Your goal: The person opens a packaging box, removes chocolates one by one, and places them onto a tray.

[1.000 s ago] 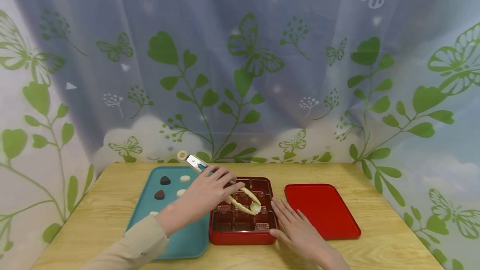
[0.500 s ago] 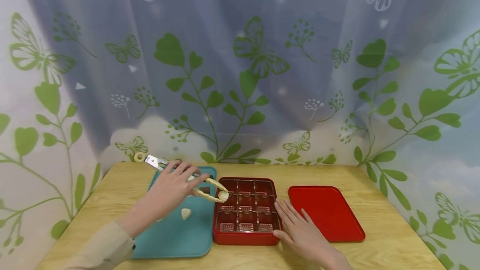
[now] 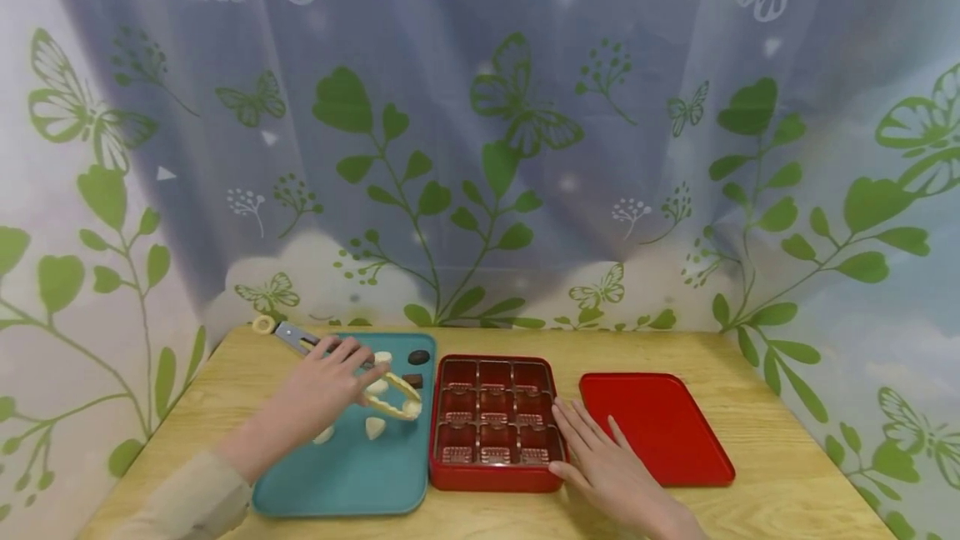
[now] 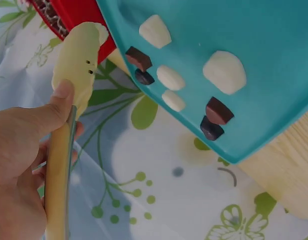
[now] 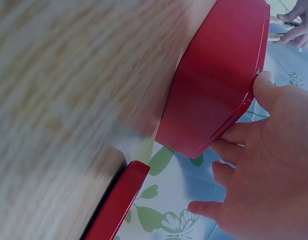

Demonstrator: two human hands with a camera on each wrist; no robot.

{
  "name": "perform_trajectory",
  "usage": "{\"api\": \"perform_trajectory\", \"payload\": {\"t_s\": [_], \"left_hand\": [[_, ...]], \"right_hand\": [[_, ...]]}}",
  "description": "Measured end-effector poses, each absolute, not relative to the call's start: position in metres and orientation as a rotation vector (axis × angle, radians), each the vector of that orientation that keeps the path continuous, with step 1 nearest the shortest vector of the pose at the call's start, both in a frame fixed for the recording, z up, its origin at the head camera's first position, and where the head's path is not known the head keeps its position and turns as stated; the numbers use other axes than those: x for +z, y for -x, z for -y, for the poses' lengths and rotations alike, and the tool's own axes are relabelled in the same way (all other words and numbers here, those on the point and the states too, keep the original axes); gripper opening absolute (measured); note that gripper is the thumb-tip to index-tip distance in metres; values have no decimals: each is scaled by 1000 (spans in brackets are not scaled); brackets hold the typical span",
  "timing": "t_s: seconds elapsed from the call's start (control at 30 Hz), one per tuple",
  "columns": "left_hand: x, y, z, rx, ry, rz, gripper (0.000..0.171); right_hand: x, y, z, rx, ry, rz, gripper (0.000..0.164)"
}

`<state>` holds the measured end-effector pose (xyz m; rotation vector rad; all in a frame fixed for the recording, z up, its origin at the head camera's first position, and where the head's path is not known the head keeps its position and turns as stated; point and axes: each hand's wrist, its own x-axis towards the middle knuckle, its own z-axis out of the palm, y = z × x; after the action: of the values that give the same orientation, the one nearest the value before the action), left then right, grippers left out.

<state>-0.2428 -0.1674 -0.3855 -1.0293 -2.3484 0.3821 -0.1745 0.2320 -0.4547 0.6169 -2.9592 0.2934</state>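
Observation:
My left hand (image 3: 330, 377) grips a pair of tongs (image 3: 393, 397) with pale yellow tips, a metal body and a ring at the far end. Between the tips sits a small white piece (image 3: 412, 409), held over the right part of the teal tray (image 3: 337, 482). Around it on the tray lie white pieces, such as a rounded triangular one (image 3: 375, 427), and dark brown ones, such as an oval (image 3: 418, 357). Fingers straight, my right hand (image 3: 600, 457) rests against the right side of the red box (image 3: 495, 477), which has a clear divided insert.
A red lid (image 3: 645, 423) lies flat on the wooden table (image 3: 780, 457), right of the box. The box stands close beside the tray. Behind the table hangs a curtain (image 3: 465, 215) printed with leaves and butterflies.
My left hand has carried the tongs, with the white piece between the tips, leftward from over the box to over the tray. My right hand has stayed at the box.

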Motion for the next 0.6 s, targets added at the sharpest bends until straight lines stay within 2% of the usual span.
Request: {"api": "perform_trajectory", "payload": {"t_s": [0.17,0.6], "left_hand": [[-394,245,160,476,1064,2317,48],[-401,246,150,571,1069,2387,53]], "right_hand": [[-455,175,-232,295,-622,2955,71],[-453,172,-231,293,-635,2925,70]]}}
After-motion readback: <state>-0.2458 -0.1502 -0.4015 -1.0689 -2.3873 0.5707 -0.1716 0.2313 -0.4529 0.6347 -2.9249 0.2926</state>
